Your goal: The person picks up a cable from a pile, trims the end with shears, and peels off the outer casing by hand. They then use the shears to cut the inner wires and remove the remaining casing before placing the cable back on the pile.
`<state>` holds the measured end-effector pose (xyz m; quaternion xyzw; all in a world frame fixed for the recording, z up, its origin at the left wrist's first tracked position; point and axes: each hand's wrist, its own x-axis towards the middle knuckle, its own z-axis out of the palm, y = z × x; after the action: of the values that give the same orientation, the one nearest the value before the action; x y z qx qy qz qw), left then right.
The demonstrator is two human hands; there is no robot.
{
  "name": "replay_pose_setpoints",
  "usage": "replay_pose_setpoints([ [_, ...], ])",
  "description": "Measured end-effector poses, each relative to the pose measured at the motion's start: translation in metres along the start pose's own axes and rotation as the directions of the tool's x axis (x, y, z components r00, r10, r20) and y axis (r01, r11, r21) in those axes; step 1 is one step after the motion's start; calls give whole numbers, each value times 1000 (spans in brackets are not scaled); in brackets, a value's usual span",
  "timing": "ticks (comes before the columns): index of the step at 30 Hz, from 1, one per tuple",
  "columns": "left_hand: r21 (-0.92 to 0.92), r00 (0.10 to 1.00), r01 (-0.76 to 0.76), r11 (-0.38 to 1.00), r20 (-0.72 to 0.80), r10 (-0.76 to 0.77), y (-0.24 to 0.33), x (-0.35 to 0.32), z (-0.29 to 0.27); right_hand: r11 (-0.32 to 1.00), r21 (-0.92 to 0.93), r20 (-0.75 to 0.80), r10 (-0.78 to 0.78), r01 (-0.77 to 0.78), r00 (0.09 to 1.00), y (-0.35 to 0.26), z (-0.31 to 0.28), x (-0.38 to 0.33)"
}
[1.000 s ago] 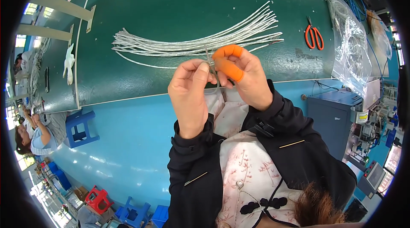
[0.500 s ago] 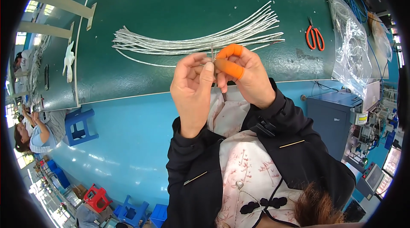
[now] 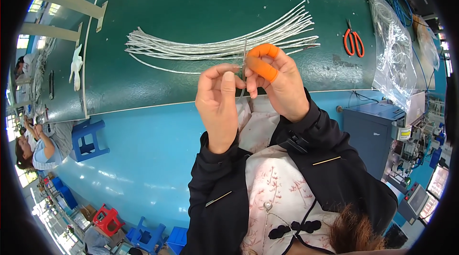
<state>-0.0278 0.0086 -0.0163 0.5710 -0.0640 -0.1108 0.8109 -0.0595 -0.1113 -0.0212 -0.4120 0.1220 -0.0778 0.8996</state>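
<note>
In front of me, over the table's near edge, my right hand (image 3: 276, 75) has orange finger covers on its thumb and index finger. Pinched between them is a thin grey strip-like piece (image 3: 245, 50), upright, poking out above and below the fingers; its kind is not clear. My left hand (image 3: 221, 97) is right beside it, fingers curled in with their tips close to the strip. Whatever lies in the left fingers is too small to make out. Just beyond the hands is a bundle of silvery braided cables (image 3: 191, 50), one loose cable passing behind my left hand.
Red-handled cutters (image 3: 353, 42) and a clear plastic bag (image 3: 389, 40) are to the right on the green table (image 3: 167, 6). White bits are scattered at the far side. A white glove (image 3: 76, 67) sits left of a divider; a blue stool (image 3: 90, 139) and another person (image 3: 40, 145) are beyond.
Both hands have shifted slightly right. They have drawn a little apart, and the grey strip has moved right with my right hand. The left fingers have loosened somewhat from the right fingertips.
</note>
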Motion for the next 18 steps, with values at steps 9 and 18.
replay_pose_setpoints([
  [9,-174,997,61,983,62,-51,-3,11,-20,999,-30,30,20,-19,999,-2,8,-5],
  [18,85,982,44,995,180,-59,-6,8,-17,999,-35,12,35,-34,999,-3,-1,0],
])
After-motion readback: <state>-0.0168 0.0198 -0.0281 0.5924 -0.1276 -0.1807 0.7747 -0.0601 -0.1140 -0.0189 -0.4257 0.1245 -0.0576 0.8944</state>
